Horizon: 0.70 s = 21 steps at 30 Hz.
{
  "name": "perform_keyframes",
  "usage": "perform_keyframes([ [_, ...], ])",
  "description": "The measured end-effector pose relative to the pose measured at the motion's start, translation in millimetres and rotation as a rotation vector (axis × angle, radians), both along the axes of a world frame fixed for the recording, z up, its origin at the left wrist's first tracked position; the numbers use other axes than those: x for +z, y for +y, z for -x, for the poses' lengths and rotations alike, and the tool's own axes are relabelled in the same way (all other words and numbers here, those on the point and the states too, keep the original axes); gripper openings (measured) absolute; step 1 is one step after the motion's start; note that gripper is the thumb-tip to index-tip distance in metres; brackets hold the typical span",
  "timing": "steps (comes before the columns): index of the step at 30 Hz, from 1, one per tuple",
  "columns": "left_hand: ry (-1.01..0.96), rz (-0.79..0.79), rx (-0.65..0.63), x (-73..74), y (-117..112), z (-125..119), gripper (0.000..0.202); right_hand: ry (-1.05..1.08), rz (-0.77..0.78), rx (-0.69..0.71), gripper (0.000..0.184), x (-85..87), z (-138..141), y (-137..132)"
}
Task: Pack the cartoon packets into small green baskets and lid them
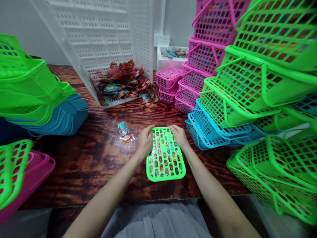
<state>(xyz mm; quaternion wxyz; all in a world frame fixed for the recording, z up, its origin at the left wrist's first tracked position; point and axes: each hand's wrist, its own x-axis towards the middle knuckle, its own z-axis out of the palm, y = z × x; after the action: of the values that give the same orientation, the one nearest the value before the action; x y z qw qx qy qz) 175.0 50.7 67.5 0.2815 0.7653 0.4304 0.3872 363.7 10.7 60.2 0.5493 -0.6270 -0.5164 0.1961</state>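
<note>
A small green plastic basket [165, 158] lies on the wooden table [99, 165] in front of me, its perforated side up, with colourful packets showing through the holes. My left hand [144, 142] grips its far left corner, fingers curled over the edge. My right hand [180, 136] holds the far right corner the same way. One clear packet with a cartoon toy [125, 132] lies on the table just left of my left hand.
A white perforated crate [109, 43] leans at the back, with a heap of packets [123, 82] spilling from it. Stacks of pink baskets [205, 56], green baskets [267, 79] and blue baskets [210, 129] crowd the right. Nested green, blue and pink baskets [37, 99] fill the left.
</note>
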Motion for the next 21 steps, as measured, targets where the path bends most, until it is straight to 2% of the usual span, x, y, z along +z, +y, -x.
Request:
perform_keyframes([
  [4, -0.014, -0.034, 0.118, 4.5, 3, -9, 0.039, -0.083, -0.049, -0.032, 0.034, 18.1, -5, -8],
  [6, -0.033, -0.063, 0.199, 8.2, 3, -12, 0.042, -0.209, -0.103, -0.037, 0.031, 27.0, -1, -32],
  [8, -0.051, -0.133, 0.234, 12.8, -2, -7, 0.045, -0.468, -0.172, -0.002, 0.034, 28.2, 9, -68],
  [9, -0.043, -0.195, 0.188, 15.4, -7, -2, 0.045, -0.584, -0.189, 0.046, 0.036, 25.4, 15, -87],
  [10, -0.012, -0.270, 0.089, 17.9, -13, 6, 0.043, -0.700, -0.186, 0.123, 0.040, 20.7, 21, -104],
  [11, 0.045, -0.354, -0.057, 20.2, -19, 15, 0.041, -0.807, -0.169, 0.190, 0.048, 14.7, 26, -119],
  [13, 0.237, -0.490, -0.419, 22.8, -33, 36, 0.042, -0.952, -0.159, 0.225, 0.055, 1.5, 32, -136],
  [15, 0.436, -0.564, -0.665, 21.5, -43, 52, 0.054, -1.031, -0.174, 0.197, 0.053, -9.6, 33, -139],
  [17, 0.535, -0.619, -0.738, 15.9, -48, 60, 0.061, -1.070, -0.207, 0.160, 0.049, -15.9, 31, -133],
  [21, 0.496, -0.717, -0.656, 1.1, -48, 57, 0.059, -1.105, -0.246, 0.142, 0.047, -16.0, 28, -125],
])
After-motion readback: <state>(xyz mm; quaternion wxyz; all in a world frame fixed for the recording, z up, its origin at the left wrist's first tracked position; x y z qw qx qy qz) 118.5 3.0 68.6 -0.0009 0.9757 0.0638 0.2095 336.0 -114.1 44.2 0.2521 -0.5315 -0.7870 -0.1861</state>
